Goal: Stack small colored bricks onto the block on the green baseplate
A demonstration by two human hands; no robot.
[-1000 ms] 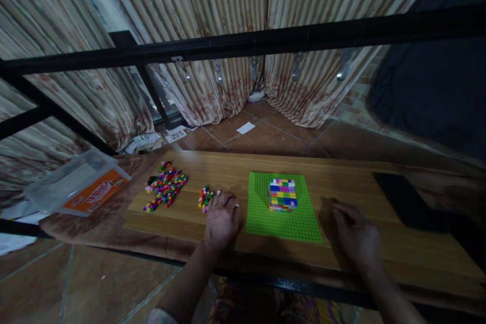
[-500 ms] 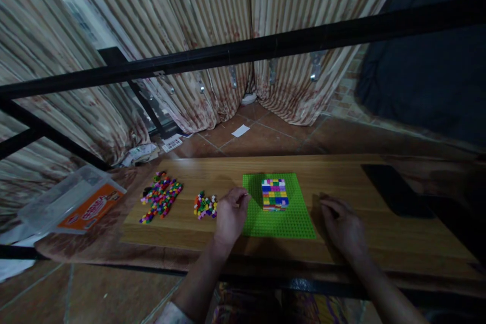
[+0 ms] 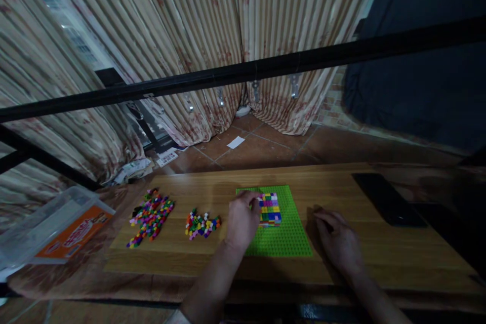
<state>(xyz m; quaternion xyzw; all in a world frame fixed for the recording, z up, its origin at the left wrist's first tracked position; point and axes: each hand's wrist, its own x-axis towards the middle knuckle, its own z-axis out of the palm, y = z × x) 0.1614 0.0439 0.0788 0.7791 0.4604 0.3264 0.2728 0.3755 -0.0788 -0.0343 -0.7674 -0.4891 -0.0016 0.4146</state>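
A block built of small multicoloured bricks (image 3: 270,209) stands on a green studded baseplate (image 3: 292,235). Over the block's far left corner, my left hand (image 3: 243,216) pinches with thumb and fingers; a small brick is between the tips, mostly hidden. That hand also covers the block's left side. To the right of the baseplate, my right hand (image 3: 338,240) rests on the wooden board with its fingers curled in and nothing visible in them. Left of my left hand lies a small pile of loose bricks (image 3: 201,225).
A larger pile of loose bricks (image 3: 152,216) is farther left on the wooden board (image 3: 212,187). Beyond it stands a clear plastic tub (image 3: 49,217) with an orange label. A black phone (image 3: 387,200) lies at the right. A dark metal rail (image 3: 235,75) crosses behind the board.
My left hand has moved right, from the baseplate's left edge to the block's far left corner, carrying a small pale brick. My right hand stays beside the baseplate. The camera view has shifted slightly.
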